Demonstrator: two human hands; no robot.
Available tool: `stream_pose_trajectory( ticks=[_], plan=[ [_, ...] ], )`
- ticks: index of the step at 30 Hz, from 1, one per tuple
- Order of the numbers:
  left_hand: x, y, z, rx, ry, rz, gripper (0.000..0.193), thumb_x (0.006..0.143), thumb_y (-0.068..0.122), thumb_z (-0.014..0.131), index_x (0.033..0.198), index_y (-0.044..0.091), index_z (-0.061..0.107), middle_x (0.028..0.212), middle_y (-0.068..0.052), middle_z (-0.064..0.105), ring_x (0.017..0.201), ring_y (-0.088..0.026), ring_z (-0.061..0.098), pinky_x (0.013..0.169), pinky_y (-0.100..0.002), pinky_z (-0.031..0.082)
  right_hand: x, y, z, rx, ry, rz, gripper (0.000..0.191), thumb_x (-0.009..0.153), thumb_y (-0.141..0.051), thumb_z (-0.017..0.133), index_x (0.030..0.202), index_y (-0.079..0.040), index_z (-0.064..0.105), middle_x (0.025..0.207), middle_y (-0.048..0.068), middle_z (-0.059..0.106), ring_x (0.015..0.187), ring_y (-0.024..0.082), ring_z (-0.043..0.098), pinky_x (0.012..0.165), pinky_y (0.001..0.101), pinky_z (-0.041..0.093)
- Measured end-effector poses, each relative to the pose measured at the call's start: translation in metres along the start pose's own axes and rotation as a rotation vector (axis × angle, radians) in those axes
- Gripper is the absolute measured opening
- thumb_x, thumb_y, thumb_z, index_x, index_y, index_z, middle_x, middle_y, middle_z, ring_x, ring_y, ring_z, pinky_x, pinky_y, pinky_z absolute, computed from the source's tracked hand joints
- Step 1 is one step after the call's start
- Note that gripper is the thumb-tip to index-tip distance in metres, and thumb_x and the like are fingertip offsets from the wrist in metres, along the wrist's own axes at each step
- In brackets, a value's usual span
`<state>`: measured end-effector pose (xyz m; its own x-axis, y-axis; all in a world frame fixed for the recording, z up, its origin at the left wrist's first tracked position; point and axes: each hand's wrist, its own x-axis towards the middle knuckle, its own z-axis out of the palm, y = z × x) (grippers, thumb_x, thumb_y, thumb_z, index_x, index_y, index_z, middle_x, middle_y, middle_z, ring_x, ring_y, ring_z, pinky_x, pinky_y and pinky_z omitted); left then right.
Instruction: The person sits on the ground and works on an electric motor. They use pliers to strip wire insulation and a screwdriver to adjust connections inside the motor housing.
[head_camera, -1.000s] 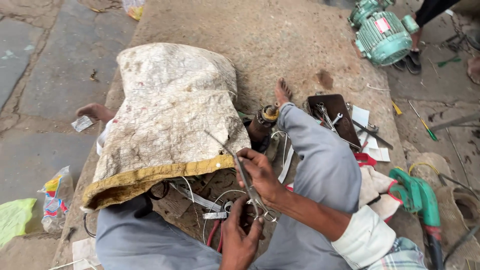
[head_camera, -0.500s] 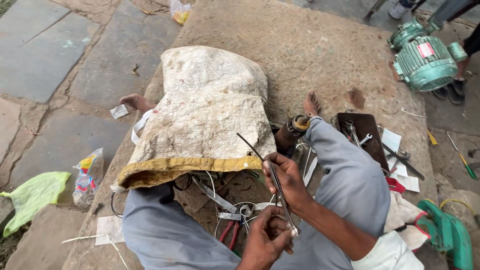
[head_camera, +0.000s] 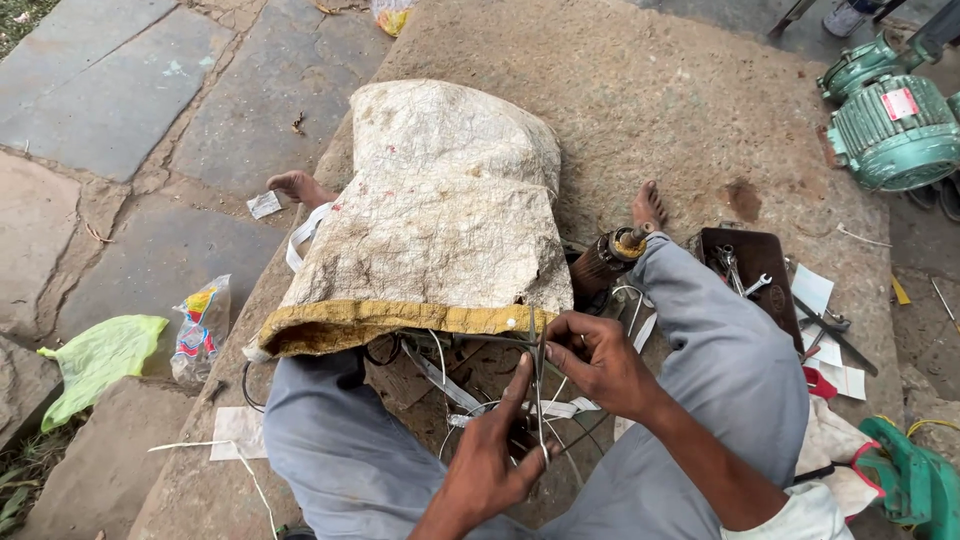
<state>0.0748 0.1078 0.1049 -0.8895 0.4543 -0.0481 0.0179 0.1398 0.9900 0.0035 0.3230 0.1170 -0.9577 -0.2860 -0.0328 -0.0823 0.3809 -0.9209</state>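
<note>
- Left hand (head_camera: 495, 460) and right hand (head_camera: 600, 360) both pinch a thin metal rod (head_camera: 535, 385), which stands near upright between the knees, right at the sack's open edge.
- Left fingers grip the rod low; right fingers close on it near the top. Rod's lower end is lost in a tangle of wires (head_camera: 470, 410), can't tell what it joins.
- Big dirty white sack (head_camera: 450, 210) lies on its side over the left leg, yellow hem facing the person. Contents hidden.
- Motor rotor (head_camera: 605, 260) with copper winding is wedged beside the right knee, half covered by sack and trouser leg.
- Dark tray (head_camera: 755, 265) with spanners sits right of the right leg, papers (head_camera: 815, 295) just beside it.
- Green electric motor (head_camera: 895, 130) is at top right, cut off by the frame.
- Green power tool (head_camera: 915, 480) at bottom right is cropped too.
- Green plastic bag (head_camera: 95, 360) and a snack wrapper (head_camera: 200, 325) lie on the paving to the left, well apart from the work.
</note>
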Motion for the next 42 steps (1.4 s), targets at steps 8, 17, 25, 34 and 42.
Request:
stream_pose_trajectory(
  ticks=[8, 17, 25, 34, 42],
  plan=[
    [-0.005, -0.023, -0.002, 0.122, 0.022, -0.037, 0.098, 0.075, -0.005, 0.061, 0.165, 0.019, 0.03, 0.057, -0.013, 0.052, 0.05, -0.023, 0.048, 0.054, -0.035, 0.048, 0.001, 0.0, -0.013, -0.127, -0.121, -0.09, 0.018, 0.094, -0.016, 0.071, 0.1, 0.001, 0.07, 0.088, 0.007, 0.071, 0.086, 0.015, 0.066, 0.077, 0.0335, 0.054],
    [-0.008, -0.086, 0.035, 0.1, 0.097, 0.034, 0.089, 0.07, -0.007, 0.066, 0.153, 0.011, 0.039, 0.07, -0.01, 0.075, 0.054, -0.015, 0.073, 0.054, -0.028, 0.056, -0.038, 0.004, 0.037, -0.769, 0.195, -0.355, 0.051, 0.091, -0.031, 0.075, 0.135, -0.008, 0.065, 0.065, 0.006, 0.057, 0.043, 0.017, 0.053, 0.037, 0.0347, 0.048],
    [-0.01, -0.097, 0.058, 0.248, 0.055, -0.104, 0.091, 0.073, -0.006, 0.059, 0.158, 0.016, 0.035, 0.058, -0.017, 0.067, 0.049, -0.028, 0.066, 0.056, -0.041, 0.056, -0.036, 0.063, 0.039, -0.926, 0.01, -0.086, 0.022, 0.099, -0.007, 0.059, 0.12, -0.006, 0.065, 0.066, 0.003, 0.056, 0.052, 0.015, 0.058, 0.043, 0.0341, 0.047],
    [-0.01, -0.28, 0.108, 0.894, -0.473, -0.158, 0.019, 0.083, 0.007, 0.065, 0.099, 0.01, 0.076, 0.101, -0.017, 0.076, 0.095, -0.037, 0.074, 0.073, -0.051, 0.06, -0.029, 0.061, 0.013, -0.541, 0.037, -0.204, 0.015, 0.099, -0.006, 0.078, 0.11, 0.0, 0.07, 0.097, 0.011, 0.068, 0.081, 0.024, 0.067, 0.071, 0.0357, 0.054],
    [-0.004, -0.263, 0.109, 0.805, -0.657, -0.22, 0.022, 0.084, 0.008, 0.065, 0.103, 0.006, 0.075, 0.108, -0.017, 0.075, 0.102, -0.036, 0.073, 0.079, -0.049, 0.061, -0.026, 0.036, 0.028, -0.509, -0.266, -0.125, 0.015, 0.102, -0.006, 0.079, 0.11, 0.002, 0.069, 0.092, 0.012, 0.07, 0.075, 0.013, 0.067, 0.073, 0.0281, 0.053]
  ],
)
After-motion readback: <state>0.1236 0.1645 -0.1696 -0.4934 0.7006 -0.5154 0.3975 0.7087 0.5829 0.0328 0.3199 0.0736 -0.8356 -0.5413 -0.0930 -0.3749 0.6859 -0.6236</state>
